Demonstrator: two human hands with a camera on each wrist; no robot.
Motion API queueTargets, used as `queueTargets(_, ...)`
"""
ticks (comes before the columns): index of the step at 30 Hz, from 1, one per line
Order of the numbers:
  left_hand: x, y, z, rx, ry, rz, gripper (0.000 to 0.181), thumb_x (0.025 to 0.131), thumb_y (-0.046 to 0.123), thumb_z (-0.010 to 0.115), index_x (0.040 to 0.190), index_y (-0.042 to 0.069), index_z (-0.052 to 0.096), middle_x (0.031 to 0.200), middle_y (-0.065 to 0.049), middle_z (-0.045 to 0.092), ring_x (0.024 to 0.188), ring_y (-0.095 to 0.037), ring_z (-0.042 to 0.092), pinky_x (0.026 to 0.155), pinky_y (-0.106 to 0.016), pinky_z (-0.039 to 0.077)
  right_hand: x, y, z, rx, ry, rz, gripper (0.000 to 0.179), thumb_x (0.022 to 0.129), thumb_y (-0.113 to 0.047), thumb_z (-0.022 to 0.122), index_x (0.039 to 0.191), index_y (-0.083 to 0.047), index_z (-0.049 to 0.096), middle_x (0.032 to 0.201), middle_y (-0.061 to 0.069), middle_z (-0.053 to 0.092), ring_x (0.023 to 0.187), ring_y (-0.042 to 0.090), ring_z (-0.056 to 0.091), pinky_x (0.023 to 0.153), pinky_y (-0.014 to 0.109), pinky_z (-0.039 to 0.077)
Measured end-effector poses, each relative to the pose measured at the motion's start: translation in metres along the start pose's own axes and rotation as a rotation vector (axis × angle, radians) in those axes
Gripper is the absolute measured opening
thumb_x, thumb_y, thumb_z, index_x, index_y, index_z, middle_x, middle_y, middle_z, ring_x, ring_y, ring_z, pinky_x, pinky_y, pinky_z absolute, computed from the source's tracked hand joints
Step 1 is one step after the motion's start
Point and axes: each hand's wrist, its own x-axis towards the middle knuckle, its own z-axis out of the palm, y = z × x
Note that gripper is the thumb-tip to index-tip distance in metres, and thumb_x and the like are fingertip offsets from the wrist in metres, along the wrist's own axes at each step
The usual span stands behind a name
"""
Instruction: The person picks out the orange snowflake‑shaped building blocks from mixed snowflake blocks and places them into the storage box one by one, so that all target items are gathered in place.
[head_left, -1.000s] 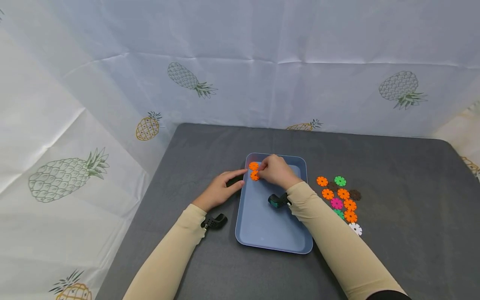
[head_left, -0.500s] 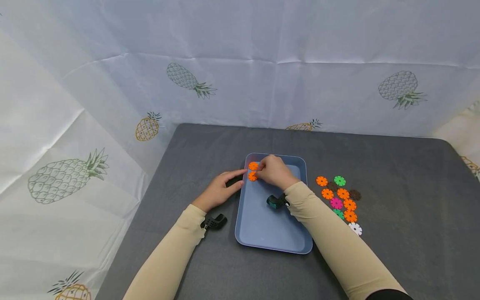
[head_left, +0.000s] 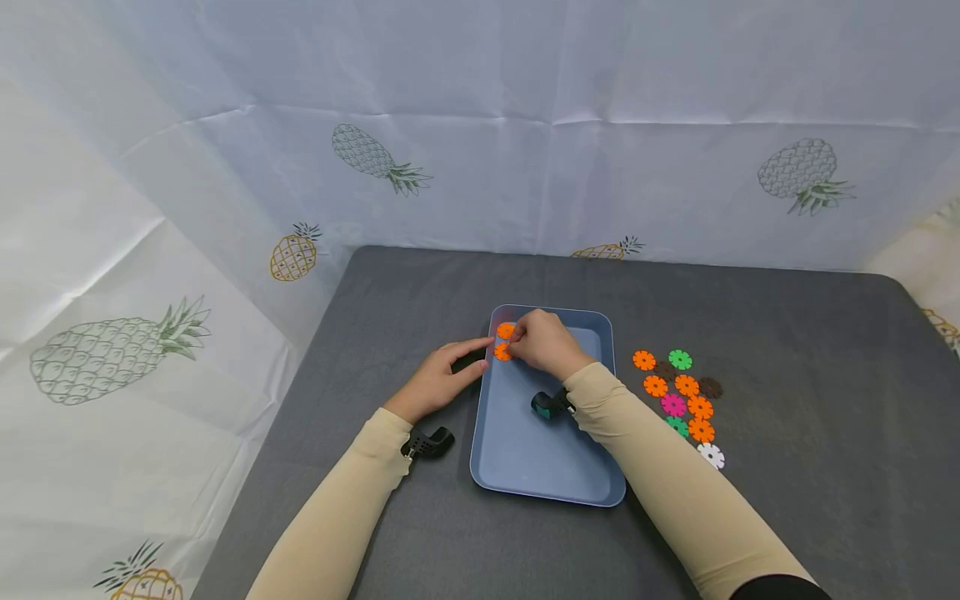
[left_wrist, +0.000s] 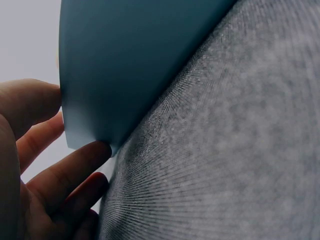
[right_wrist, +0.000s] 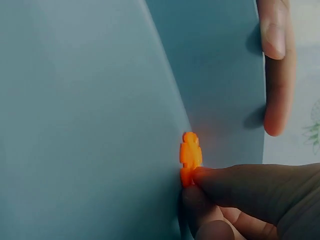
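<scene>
My right hand (head_left: 551,342) is over the far left part of the blue tray (head_left: 547,458). Its thumb and forefinger pinch an orange flower-shaped disc (right_wrist: 190,152), which stands close against the tray's left wall in the right wrist view. A second orange flower-shaped disc (head_left: 506,331) lies just beyond it in the tray's far left corner. On the outer left side, my left hand (head_left: 438,379) touches the tray wall with outstretched fingers and thumb. In the left wrist view, the fingertips (left_wrist: 100,150) rest along the wall's outside; the discs are hidden there.
Right of the tray, several flower-shaped discs lie on the grey table (head_left: 810,400): orange (head_left: 701,407), green (head_left: 680,360), brown (head_left: 710,387), pink (head_left: 673,405) and white (head_left: 711,455). My right forearm (head_left: 660,475) crosses the tray's right rim. A pineapple-print cloth (head_left: 480,183) hangs behind.
My right hand has shifted slightly left, bringing the pinched orange disc nearer the tray's left wall. My left hand has stayed in place.
</scene>
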Motion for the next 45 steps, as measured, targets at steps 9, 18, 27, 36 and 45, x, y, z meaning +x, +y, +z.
queueTargets(9, 0.0004, -0.0012, -0.0003, 0.006, 0.003, -0.006, 0.047, 0.108, 0.035, 0.062, 0.153, 0.025, 0.058, 0.156, -0.004, 0.056, 0.146, -0.03, 0.046, 0.12, -0.057, 0.037, 0.0003, -0.0009, 0.0017, 0.002, 0.023, 0.012, 0.011, 0.094, -0.014, 0.076, 0.085, -0.007, 0.076, 0.081, 0.005, 0.071, 0.066, 0.018, 0.06, 0.059, 0.028, 0.048)
queueTargets(18, 0.0006, 0.0007, -0.0015, 0.012, 0.002, -0.006, 0.048, 0.107, 0.034, 0.063, 0.154, 0.024, 0.057, 0.156, -0.006, 0.055, 0.146, -0.031, 0.046, 0.12, -0.056, 0.036, 0.0007, 0.0004, 0.0029, 0.017, 0.043, 0.013, 0.012, 0.094, -0.015, 0.078, 0.084, -0.008, 0.076, 0.081, 0.005, 0.071, 0.067, 0.018, 0.06, 0.06, 0.029, 0.048)
queueTargets(27, 0.0005, 0.002, -0.0023, 0.021, -0.006, -0.007, 0.048, 0.107, 0.035, 0.062, 0.154, 0.024, 0.057, 0.156, -0.005, 0.055, 0.146, -0.031, 0.046, 0.12, -0.056, 0.037, 0.0012, 0.0022, 0.0026, 0.005, 0.048, 0.014, 0.011, 0.094, -0.016, 0.076, 0.086, -0.009, 0.076, 0.082, 0.005, 0.071, 0.068, 0.018, 0.06, 0.06, 0.029, 0.048)
queueTargets(36, 0.0015, 0.0012, -0.0026, 0.024, -0.005, -0.013, 0.047, 0.108, 0.035, 0.062, 0.154, 0.024, 0.058, 0.156, -0.005, 0.055, 0.145, -0.03, 0.047, 0.121, -0.054, 0.037, 0.0036, 0.0047, 0.0024, 0.0, 0.053, 0.02, 0.016, 0.094, -0.019, 0.077, 0.083, -0.008, 0.075, 0.081, 0.005, 0.071, 0.067, 0.018, 0.059, 0.059, 0.028, 0.046)
queueTargets(45, 0.0006, -0.0027, 0.002, 0.019, -0.004, -0.016, 0.047, 0.108, 0.035, 0.062, 0.154, 0.025, 0.057, 0.156, -0.006, 0.055, 0.145, -0.031, 0.046, 0.121, -0.056, 0.036, -0.0002, 0.0064, 0.0018, 0.03, 0.046, 0.026, 0.028, 0.099, -0.023, 0.069, 0.075, -0.009, 0.07, 0.066, 0.001, 0.058, 0.055, 0.015, 0.049, 0.053, 0.026, 0.038)
